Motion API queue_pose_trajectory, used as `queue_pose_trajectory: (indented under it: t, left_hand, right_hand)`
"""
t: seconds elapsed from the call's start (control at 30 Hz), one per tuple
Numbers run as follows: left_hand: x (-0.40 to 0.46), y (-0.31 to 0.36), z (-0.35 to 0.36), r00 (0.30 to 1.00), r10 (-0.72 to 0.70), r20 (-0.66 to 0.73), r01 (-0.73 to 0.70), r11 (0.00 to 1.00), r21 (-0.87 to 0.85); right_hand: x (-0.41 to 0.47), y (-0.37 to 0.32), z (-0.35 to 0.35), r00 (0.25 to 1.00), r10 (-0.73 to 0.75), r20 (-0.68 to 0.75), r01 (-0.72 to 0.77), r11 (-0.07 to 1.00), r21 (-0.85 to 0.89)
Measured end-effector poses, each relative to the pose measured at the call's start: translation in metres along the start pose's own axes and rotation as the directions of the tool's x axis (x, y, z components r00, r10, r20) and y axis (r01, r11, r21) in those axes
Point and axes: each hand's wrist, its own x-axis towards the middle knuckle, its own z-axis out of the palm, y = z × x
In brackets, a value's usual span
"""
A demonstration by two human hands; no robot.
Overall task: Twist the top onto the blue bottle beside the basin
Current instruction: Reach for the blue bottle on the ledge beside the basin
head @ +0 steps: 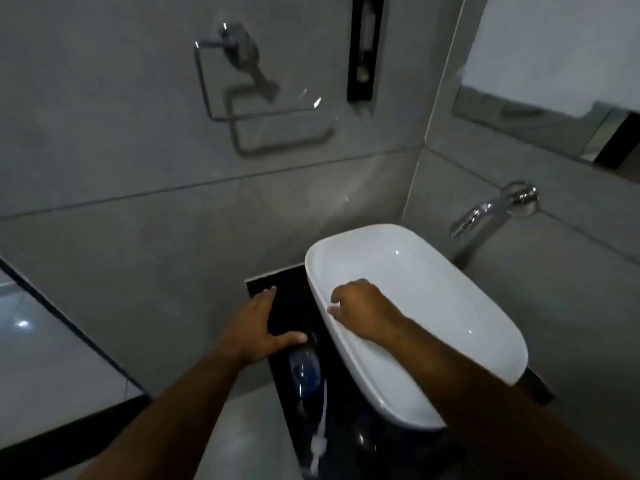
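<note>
A translucent blue bottle sits on the black counter just left of the white basin. A white pump top with a thin tube lies on the counter nearer to me, its tube running up towards the bottle. My left hand rests flat on the counter with fingers spread, its thumb just above the bottle. My right hand hovers over the basin's left rim with fingers loosely curled and nothing visible in it.
A chrome tap sticks out of the tiled wall to the right of the basin. A chrome towel ring hangs on the wall above. A mirror is at the upper right. The counter is a narrow strip.
</note>
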Motion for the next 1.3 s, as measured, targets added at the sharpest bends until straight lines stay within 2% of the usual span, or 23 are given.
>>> queue_pose_trajectory:
  t: [0.1,0.17,0.23,0.3,0.43,0.53,0.77,0.9,1.0,1.2,1.3]
  left_hand:
    - [-0.021,-0.02,0.032,0.985,-0.094,0.145,0.096,0.995,-0.007]
    - [-0.033,-0.03,0.055,0.978,-0.098,0.182,0.112,0.992,-0.066]
    - [-0.037,-0.034,0.07,0.978,-0.091,0.186,0.113,0.987,-0.112]
    - [-0.04,-0.035,0.077,0.98,-0.072,0.185,0.096,0.987,-0.126]
    - [-0.039,-0.036,0.087,0.986,0.003,0.166,0.018,0.992,-0.122]
    - [-0.038,-0.038,0.089,0.988,0.03,0.152,-0.013,0.994,-0.106]
    - [-0.033,-0.039,0.089,0.988,0.058,0.141,-0.041,0.992,-0.12]
    - [-0.029,-0.039,0.088,0.986,0.092,0.14,-0.08,0.993,-0.086]
    - [-0.025,-0.036,0.088,0.986,0.099,0.131,-0.09,0.993,-0.079]
    - [-0.02,-0.035,0.089,0.984,0.114,0.137,-0.104,0.991,-0.08]
    - [-0.013,-0.039,0.084,0.987,0.107,0.119,-0.096,0.991,-0.091]
  right_hand:
    - [-0.033,-0.011,0.042,0.977,-0.08,0.197,0.077,0.997,0.024]
    - [-0.061,-0.022,0.072,0.922,-0.151,0.357,0.165,0.986,-0.009]
    - [-0.077,-0.029,0.096,0.875,-0.235,0.424,0.258,0.966,0.002]
    - [-0.088,-0.036,0.112,0.867,-0.197,0.457,0.223,0.975,-0.002]
    - [-0.094,-0.045,0.132,0.888,0.099,0.45,-0.1,0.995,-0.022]
    - [-0.094,-0.047,0.143,0.85,0.252,0.462,-0.267,0.963,-0.034]
    - [-0.085,-0.042,0.163,0.781,0.439,0.444,-0.522,0.85,0.077]
    - [-0.081,-0.038,0.162,0.795,0.506,0.334,-0.581,0.794,0.179]
    - [-0.075,-0.038,0.161,0.798,0.518,0.307,-0.597,0.75,0.286]
    - [-0.066,-0.041,0.161,0.788,0.546,0.285,-0.603,0.779,0.173]
    - [-0.065,-0.043,0.151,0.786,0.558,0.268,-0.61,0.77,0.187]
